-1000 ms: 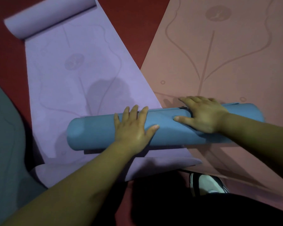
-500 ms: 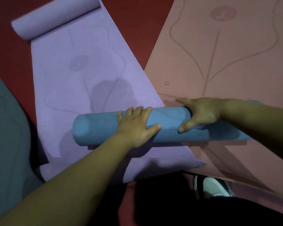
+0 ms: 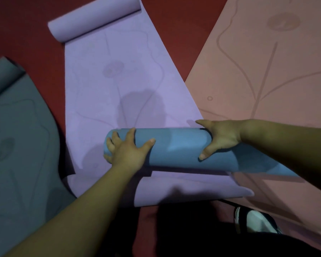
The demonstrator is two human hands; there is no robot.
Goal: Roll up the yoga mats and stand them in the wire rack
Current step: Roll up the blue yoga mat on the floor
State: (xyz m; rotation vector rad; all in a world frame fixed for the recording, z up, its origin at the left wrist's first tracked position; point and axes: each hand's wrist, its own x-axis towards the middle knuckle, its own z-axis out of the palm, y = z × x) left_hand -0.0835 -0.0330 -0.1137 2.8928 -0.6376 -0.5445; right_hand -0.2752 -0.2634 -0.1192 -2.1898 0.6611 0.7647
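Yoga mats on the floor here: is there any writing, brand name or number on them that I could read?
No readable text anywhere.
Flat purple foam mat, flat pink foam mat, grey-green foam mat: each bears only faint curved lines and a round emblem, too blurred to show any letters.
Rolled blue foam mat: plain.
White shoe: no legible mark.

No writing can be read here. A round emblem (image 3: 113, 68) on the purple mat (image 3: 104, 108) at eleven o'clock and a round mark (image 3: 283, 22) on the pink mat (image 3: 295, 93) at one o'clock are too faint to make out.
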